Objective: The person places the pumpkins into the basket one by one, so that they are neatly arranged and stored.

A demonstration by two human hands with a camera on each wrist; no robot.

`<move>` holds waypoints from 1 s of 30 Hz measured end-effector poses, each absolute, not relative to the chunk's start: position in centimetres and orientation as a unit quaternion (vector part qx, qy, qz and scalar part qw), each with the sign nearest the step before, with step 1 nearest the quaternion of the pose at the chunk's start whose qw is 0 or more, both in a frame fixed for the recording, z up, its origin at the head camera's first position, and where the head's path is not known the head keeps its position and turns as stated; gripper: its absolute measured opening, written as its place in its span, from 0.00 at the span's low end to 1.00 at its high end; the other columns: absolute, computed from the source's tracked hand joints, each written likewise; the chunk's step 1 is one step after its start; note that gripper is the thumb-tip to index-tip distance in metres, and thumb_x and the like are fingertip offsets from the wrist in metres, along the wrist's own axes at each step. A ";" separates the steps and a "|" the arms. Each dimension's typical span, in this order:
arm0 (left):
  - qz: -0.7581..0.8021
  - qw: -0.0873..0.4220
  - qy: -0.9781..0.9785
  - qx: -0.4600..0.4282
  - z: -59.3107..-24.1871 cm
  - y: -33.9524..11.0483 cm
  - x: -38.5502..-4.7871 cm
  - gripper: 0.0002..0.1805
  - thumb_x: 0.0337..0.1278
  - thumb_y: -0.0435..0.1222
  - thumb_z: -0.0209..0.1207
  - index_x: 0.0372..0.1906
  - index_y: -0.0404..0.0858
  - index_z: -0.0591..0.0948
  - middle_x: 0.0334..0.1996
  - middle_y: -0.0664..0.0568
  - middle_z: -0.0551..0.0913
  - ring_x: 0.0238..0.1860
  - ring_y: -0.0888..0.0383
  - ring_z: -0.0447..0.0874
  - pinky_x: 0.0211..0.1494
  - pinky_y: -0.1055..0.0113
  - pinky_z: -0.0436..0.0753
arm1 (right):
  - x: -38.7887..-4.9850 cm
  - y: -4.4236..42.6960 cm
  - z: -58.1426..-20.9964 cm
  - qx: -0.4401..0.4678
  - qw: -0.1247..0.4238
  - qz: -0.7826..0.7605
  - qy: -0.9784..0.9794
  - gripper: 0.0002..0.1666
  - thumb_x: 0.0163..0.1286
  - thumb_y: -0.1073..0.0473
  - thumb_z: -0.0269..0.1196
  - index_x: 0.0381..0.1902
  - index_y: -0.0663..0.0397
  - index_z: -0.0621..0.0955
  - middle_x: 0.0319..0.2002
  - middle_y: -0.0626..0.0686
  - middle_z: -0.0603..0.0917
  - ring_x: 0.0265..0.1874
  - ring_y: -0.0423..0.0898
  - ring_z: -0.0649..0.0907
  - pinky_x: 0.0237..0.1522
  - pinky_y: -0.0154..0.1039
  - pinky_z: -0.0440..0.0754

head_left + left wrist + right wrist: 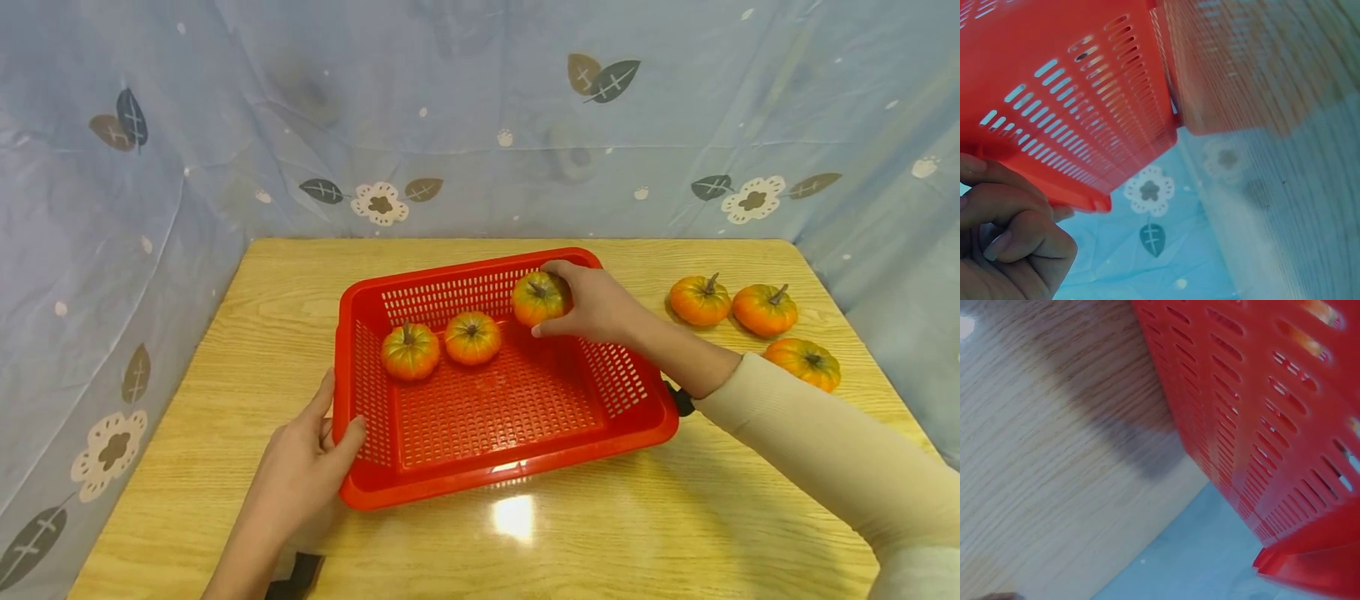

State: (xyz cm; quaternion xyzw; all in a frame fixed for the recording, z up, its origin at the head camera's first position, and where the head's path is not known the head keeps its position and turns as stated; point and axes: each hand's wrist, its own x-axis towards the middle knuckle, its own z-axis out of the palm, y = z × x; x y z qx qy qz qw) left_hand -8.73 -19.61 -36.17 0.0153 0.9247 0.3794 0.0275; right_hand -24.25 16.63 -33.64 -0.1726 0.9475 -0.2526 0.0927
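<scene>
I see the basket [487, 417] mid-frame over the table [225, 375], with the cloth [487, 100] behind, across the top. Inside, one pumpkin [409, 354] sits at left, a second pumpkin [472, 340] just right of it; a third pumpkin [534, 303] is in the right hand [592, 304], toward the basket's upper right corner. The left hand [300, 458] is at its left end. Three more pumpkins [763, 312] lie on the table, right of frame.
</scene>
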 end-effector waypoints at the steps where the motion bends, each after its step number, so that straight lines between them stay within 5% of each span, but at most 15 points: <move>1: 0.380 0.028 0.924 0.015 -36.2 -19.6 -8.7 0.42 0.72 0.44 0.58 0.81 0.36 0.53 0.16 0.55 0.74 0.12 0.62 0.66 0.14 0.66 0.67 | -24.2 16.5 -33.7 -0.173 0.096 -0.251 0.947 0.55 0.55 0.47 0.79 0.73 0.63 0.66 0.63 0.62 0.77 0.59 0.58 0.77 0.63 0.55 0.73; 30: 0.393 0.032 0.919 0.010 -36.1 -19.5 -8.7 0.41 0.72 0.42 0.58 0.81 0.34 0.53 0.16 0.55 0.75 0.13 0.62 0.70 0.15 0.66 0.70 | -23.8 15.0 -36.1 -0.167 0.119 -0.226 0.952 0.54 0.52 0.50 0.82 0.70 0.67 0.69 0.61 0.63 0.77 0.59 0.58 0.77 0.64 0.54 0.72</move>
